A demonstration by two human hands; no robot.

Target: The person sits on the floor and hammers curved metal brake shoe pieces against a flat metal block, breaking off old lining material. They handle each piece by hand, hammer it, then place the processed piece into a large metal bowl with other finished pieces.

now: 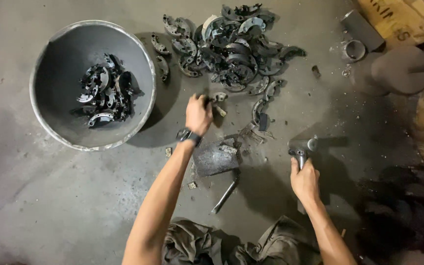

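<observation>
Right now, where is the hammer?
In the head view the hammer is on the right, its handle gripped in the right hand, head resting on the concrete floor beside the dark metal block.

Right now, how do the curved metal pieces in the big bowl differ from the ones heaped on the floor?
The pieces in the bowl form a small cluster held inside the round grey metal bowl; the floor pile is much larger and spreads loose over the concrete. The left hand reaches near the floor pile's edge, far from the bowl pieces. Both sets look like dark, curved, worn metal parts.
</observation>
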